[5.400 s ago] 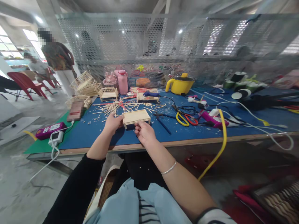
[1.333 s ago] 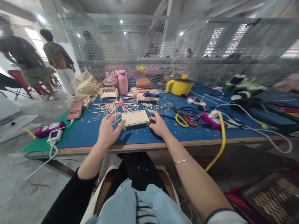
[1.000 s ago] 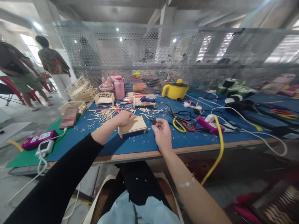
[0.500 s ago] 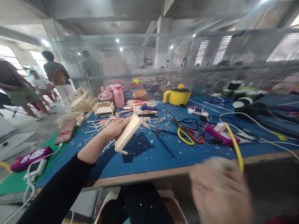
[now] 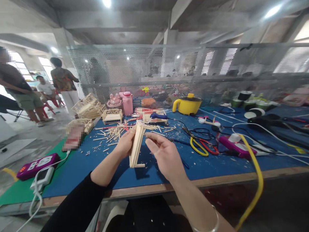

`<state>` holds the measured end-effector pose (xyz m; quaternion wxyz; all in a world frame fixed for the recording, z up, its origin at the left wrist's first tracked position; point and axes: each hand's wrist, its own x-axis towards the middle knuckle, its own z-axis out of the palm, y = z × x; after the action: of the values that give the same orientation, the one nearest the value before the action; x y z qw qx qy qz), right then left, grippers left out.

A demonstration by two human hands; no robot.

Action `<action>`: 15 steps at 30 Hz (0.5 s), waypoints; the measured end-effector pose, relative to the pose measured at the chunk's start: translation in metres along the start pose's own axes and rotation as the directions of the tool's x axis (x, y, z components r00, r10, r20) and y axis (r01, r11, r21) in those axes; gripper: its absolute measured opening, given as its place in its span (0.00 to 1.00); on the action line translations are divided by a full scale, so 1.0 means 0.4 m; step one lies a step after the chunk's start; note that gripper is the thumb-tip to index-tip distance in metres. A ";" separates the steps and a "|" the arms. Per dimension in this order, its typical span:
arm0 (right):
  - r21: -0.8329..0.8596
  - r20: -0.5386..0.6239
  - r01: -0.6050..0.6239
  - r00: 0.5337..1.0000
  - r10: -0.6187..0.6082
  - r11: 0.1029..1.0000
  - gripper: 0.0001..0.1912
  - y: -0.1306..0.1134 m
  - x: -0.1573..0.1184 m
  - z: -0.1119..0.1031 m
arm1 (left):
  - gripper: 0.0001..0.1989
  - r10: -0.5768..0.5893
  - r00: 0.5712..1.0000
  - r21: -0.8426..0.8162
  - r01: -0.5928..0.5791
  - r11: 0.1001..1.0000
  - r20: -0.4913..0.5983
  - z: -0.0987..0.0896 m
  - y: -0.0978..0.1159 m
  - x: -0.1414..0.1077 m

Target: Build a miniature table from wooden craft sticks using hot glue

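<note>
My left hand (image 5: 125, 142) is closed around the side of a small wooden stick model (image 5: 136, 145), held tilted above the blue table mat. Short stick legs jut from its top and bottom ends, on the right. My right hand (image 5: 167, 155) is just right of the model's upper end, with index finger and thumb stretched toward it and a gap between them. Whether its fingertips touch the model I cannot tell. Beyond lie loose wooden sticks (image 5: 113, 134) and a blue glue gun (image 5: 158, 116), which rests on another small wooden model (image 5: 154, 120).
Finished-looking wooden models (image 5: 88, 108) are stacked at the left. A pink bottle (image 5: 127, 103) and a yellow electric pot (image 5: 189, 105) stand at the back. Black cables, a yellow looped handle (image 5: 199, 149) and a purple power strip (image 5: 235, 146) lie right. A phone (image 5: 73, 137) lies left.
My right hand has come up from the lower right, below the table edge, to beside the model. My left hand has turned the model more upright and edge-on.
</note>
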<state>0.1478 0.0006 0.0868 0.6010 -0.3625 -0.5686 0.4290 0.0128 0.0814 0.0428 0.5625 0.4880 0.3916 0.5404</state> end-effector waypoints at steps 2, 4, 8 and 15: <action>0.067 0.013 -0.003 1.000 0.002 0.998 0.13 0.016 0.012 0.017 | 0.24 0.015 1.000 -0.045 -0.015 0.999 -0.006 0.000 -0.003 0.000; 0.092 -0.006 -0.022 1.000 0.023 0.996 0.13 0.028 0.014 0.024 | 0.25 0.033 0.999 -0.082 -0.033 0.996 -0.003 0.000 -0.003 0.000; 0.138 -0.086 -0.031 0.995 0.043 0.990 0.10 0.038 0.019 0.029 | 0.24 0.057 0.998 -0.096 -0.058 0.994 -0.010 -0.001 -0.001 -0.001; 0.181 -0.112 -0.017 0.993 0.038 0.983 0.10 0.040 0.024 0.031 | 0.23 0.091 0.996 -0.067 -0.092 0.994 -0.006 -0.004 -0.010 0.001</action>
<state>0.1337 0.0146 0.0768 0.6571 -0.3387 -0.4869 0.4652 0.0122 0.0825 0.0386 0.5526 0.4853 0.3513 0.5793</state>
